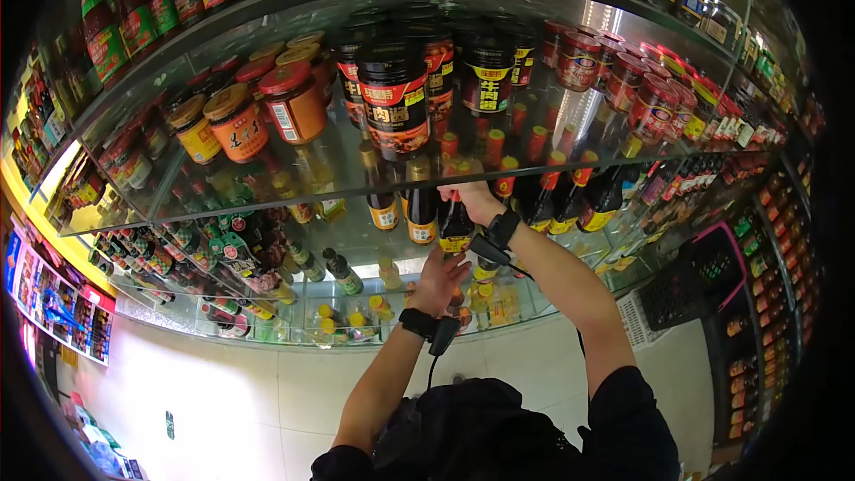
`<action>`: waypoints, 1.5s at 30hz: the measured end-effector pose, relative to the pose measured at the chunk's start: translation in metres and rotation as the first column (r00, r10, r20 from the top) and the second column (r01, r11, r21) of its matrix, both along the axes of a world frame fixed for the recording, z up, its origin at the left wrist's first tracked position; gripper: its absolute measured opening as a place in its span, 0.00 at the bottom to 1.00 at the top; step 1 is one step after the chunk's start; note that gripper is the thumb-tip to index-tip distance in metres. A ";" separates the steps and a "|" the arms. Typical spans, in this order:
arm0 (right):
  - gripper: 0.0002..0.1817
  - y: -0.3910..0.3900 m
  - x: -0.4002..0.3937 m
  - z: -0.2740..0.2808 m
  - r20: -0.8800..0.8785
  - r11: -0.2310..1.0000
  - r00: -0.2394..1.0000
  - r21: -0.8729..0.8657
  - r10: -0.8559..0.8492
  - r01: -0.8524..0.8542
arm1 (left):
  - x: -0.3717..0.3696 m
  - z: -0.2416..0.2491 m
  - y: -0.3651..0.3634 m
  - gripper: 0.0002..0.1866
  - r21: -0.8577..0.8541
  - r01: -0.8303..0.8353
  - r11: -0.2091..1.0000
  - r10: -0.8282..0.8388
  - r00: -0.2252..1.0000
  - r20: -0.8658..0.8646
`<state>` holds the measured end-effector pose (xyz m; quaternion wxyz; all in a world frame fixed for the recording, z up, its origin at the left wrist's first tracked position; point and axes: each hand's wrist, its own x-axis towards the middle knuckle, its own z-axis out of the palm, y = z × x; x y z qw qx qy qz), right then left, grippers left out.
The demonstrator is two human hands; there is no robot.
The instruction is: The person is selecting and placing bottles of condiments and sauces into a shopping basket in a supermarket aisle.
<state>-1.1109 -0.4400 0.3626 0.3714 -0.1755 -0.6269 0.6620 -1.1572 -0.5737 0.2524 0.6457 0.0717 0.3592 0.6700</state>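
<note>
My right hand (pixel 479 202) is closed around the neck of a dark sauce bottle (pixel 456 237) with a yellow label, at the front of the shelf below the upper glass shelf. Just under that bottle's base is my left hand (pixel 436 281), fingers apart and pointing up toward it, with nothing in the palm. To the left of the bottle stand two dark bottles with light labels, one (pixel 421 214) beside it and another (pixel 383 205) farther along. More dark bottles with red caps (pixel 565 200) line up on the right.
Above my hands, the glass shelf edge (pixel 356 190) crosses in front of the bottles. Black-lidded jars (pixel 392 98), orange jars (pixel 292 107) and red-lidded jars (pixel 655 102) stand on it. Lower shelves hold yellow-capped bottles (pixel 358 321). A black basket (pixel 686 281) sits at the right.
</note>
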 end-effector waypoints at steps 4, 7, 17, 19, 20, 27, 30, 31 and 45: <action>0.05 0.004 0.000 -0.002 0.001 1.000 1.000 -0.006 0.008 -0.008 | -0.001 -0.002 0.006 0.22 0.020 0.014 1.000 -0.014 1.000 -0.011; 0.04 0.001 -0.002 -0.004 -0.063 0.999 0.997 -0.009 0.036 -0.037 | -0.003 0.000 0.003 0.22 0.038 0.006 0.999 -0.005 0.999 -0.037; 0.10 -0.007 0.001 0.003 -0.192 0.993 0.981 0.114 0.011 0.011 | -0.002 0.005 -0.001 0.24 0.045 0.022 0.999 -0.018 0.996 -0.087; 0.14 -0.002 -0.001 0.007 -0.231 0.945 0.973 0.312 -0.023 0.096 | -0.001 0.005 -0.001 0.24 0.040 0.008 0.999 -0.005 0.997 -0.079; 0.14 0.000 -0.002 0.008 -0.231 0.945 0.973 0.312 -0.023 0.096 | 0.000 0.005 -0.001 0.24 0.035 -0.006 0.999 0.009 0.997 -0.072; 0.19 -0.008 0.009 0.038 -0.147 0.774 0.972 0.588 -0.184 0.236 | 0.002 -0.002 -0.008 0.26 0.039 -0.023 0.999 0.026 0.998 -0.063; 0.26 -0.026 0.024 0.058 -0.143 0.590 0.937 0.744 -0.318 0.314 | -0.004 0.005 -0.020 0.27 0.005 -0.056 0.998 0.056 0.998 0.002; 0.29 -0.031 0.028 0.060 -0.138 0.553 0.927 0.768 -0.348 0.322 | -0.008 0.004 -0.026 0.27 0.060 -0.051 0.997 0.050 0.999 0.014; 0.23 -0.081 0.072 0.009 -0.186 0.737 0.902 0.523 -0.390 0.427 | -0.040 -0.004 -0.073 0.21 -0.068 -0.123 0.990 0.131 0.984 0.118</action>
